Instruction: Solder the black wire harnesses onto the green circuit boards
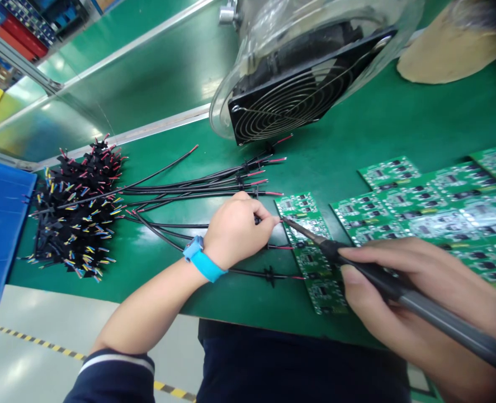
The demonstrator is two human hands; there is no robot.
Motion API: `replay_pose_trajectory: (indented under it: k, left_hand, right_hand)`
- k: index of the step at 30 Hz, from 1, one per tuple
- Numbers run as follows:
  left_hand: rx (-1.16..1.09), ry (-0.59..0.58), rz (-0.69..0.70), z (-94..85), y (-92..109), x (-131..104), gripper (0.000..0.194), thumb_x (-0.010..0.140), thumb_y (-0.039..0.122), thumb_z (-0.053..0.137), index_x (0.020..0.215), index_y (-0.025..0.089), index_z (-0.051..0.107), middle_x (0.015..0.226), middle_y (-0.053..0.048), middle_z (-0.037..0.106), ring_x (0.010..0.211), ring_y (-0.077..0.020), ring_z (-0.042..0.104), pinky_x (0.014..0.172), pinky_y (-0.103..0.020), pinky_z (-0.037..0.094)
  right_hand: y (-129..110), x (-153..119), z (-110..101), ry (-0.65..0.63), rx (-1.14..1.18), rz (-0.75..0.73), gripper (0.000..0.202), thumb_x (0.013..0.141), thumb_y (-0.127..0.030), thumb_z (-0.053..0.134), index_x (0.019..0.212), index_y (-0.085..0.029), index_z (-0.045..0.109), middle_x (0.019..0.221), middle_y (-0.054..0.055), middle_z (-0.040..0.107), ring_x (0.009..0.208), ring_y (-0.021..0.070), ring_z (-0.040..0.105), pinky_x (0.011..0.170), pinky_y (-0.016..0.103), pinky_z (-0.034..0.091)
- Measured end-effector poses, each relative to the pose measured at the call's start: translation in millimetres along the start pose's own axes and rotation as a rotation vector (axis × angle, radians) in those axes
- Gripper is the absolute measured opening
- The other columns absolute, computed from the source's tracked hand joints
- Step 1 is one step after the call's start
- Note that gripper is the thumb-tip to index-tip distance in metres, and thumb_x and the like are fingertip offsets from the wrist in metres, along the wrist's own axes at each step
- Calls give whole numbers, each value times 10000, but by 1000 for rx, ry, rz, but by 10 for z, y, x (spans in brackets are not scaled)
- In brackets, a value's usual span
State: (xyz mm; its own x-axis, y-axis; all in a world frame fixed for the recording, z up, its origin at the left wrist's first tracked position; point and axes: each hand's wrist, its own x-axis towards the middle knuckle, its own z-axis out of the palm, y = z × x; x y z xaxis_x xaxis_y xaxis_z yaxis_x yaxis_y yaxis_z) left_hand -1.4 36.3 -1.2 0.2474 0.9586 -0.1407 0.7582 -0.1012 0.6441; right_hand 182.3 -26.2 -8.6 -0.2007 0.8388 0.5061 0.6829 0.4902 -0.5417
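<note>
My left hand [243, 229], with a blue watch on its wrist, pinches a black cable near its bared red end, at the left edge of a green circuit board [310, 260]. In my right hand [415, 296] is a soldering iron [382, 274], held like a pen. Its tip meets or nearly meets the wire end at the board's edge; contact is too small to tell. Below, a cable with a black grommet [269, 275] reaches the same board with its red end. Several more black cables [180, 193] fan out above my left hand.
A large bundle of cables [75, 207] lies at the left, beside a blue bin [2, 229]. A caged fan [289, 106] under clear plastic stands at the back. More circuit boards [432, 207] cover the right side of the green bench.
</note>
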Motion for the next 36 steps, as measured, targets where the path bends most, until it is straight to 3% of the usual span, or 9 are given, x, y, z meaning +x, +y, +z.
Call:
replay_pose_trajectory:
  k: [13, 21, 26, 29, 33, 36]
  left_hand:
    - [6, -28, -27, -3, 9, 17, 192, 761, 210, 638, 575, 169, 612, 643, -9, 555, 704, -145, 520, 616, -262, 403]
    - [69, -52, -14, -41, 22, 44, 238, 763, 234, 635, 537, 175, 592, 618, -9, 575, 692, -153, 527, 585, -264, 386]
    - [182, -86, -34, -78, 55, 35, 215, 774, 274, 621, 581, 178, 616, 662, -17, 581, 730, -168, 563, 606, -272, 403]
    - [245, -71, 47, -131, 66, 34, 191, 805, 298, 599, 665, 178, 648, 696, -23, 580, 740, -166, 566, 619, -268, 412]
    - [424, 77, 239, -182, 49, 152, 174, 867, 265, 531, 904, 188, 683, 818, -49, 575, 789, -175, 545, 674, -282, 419]
    - [674, 31, 348, -187, 23, 287, 192, 867, 259, 529, 921, 183, 698, 830, -78, 550, 804, -213, 514, 671, -317, 399]
  right_hand:
    - [4, -12, -11, 15, 44, 29, 64, 832, -210, 557, 894, -229, 553, 737, 8, 573, 640, 130, 547, 576, 280, 444]
    - [161, -136, -90, 122, 75, 94, 110, 800, -254, 601, 908, -256, 580, 767, 36, 605, 678, 185, 578, 589, 350, 481]
    - [123, -117, -83, 180, 17, 131, 117, 812, -248, 597, 925, -256, 570, 809, 40, 614, 712, 182, 583, 613, 341, 494]
    - [86, -102, -84, 230, 9, 170, 137, 808, -254, 602, 942, -254, 572, 814, 34, 605, 737, 176, 581, 649, 337, 501]
    - [86, -109, -65, 278, 22, 169, 152, 811, -228, 596, 962, -235, 575, 824, 33, 599, 749, 165, 580, 661, 318, 498]
    - [95, -97, -24, 313, 38, 111, 173, 797, -186, 605, 965, -217, 579, 822, 39, 599, 739, 167, 579, 653, 320, 490]
